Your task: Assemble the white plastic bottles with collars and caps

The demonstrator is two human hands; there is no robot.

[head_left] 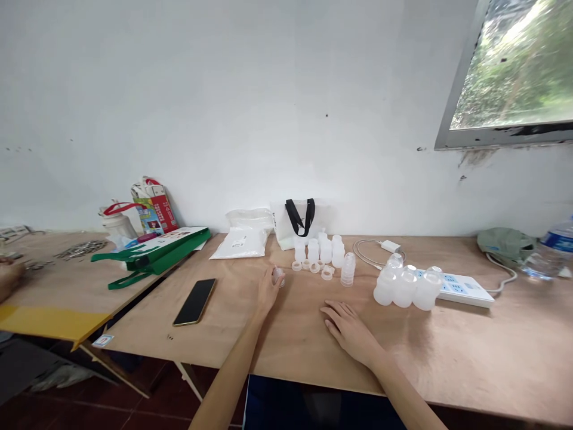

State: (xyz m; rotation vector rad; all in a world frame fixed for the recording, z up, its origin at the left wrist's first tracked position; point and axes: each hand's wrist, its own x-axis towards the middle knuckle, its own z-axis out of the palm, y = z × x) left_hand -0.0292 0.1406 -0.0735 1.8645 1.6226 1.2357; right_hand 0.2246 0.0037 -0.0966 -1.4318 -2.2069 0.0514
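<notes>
My left hand [268, 289] reaches forward over the wooden table [470, 358], its fingers closed round a small translucent cap or bottle part [279, 275]. My right hand [347, 325] lies flat on the table with fingers stretched out, holding nothing. Just beyond the hands stand several small translucent plastic bottles [324, 249], a few loose rings [308, 266] and a stack of caps [348, 269]. A second group of larger bottles [405, 288] stands to the right of my right hand.
A black phone [195, 301] lies left of my left hand. White bags [242, 237], a black-handled bag [301, 222], a charger cable [373, 251], a power strip [465, 288], a green cloth [505, 243], a water bottle [550, 251]. A green bag [156, 254] on the left table; another person's hand [9, 278].
</notes>
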